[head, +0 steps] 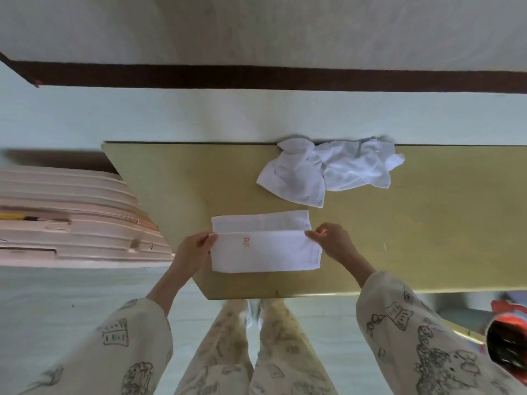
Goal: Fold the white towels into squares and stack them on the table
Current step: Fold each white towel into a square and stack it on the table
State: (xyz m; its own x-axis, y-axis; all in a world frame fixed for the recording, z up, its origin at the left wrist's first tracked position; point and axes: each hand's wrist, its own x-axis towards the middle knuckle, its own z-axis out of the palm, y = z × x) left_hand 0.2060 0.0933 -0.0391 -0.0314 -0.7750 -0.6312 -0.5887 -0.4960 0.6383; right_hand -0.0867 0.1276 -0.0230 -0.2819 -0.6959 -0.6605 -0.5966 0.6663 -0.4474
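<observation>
The towel [266, 252], long axis left-right on the counter [427, 238], is pinched at each end by the left hand [194, 249] and right hand [333, 242], equally near.

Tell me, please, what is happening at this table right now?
A person is folding a white towel on a wooden table. The left hand pinches one end of the upper layer and the right hand pinches the other; that layer does not yet cover the strip beyond it. The towel is a long rectangle, not yet a square. Further back lies a crumpled pile of white towels, unfolded. No finished stack is visible.
</observation>
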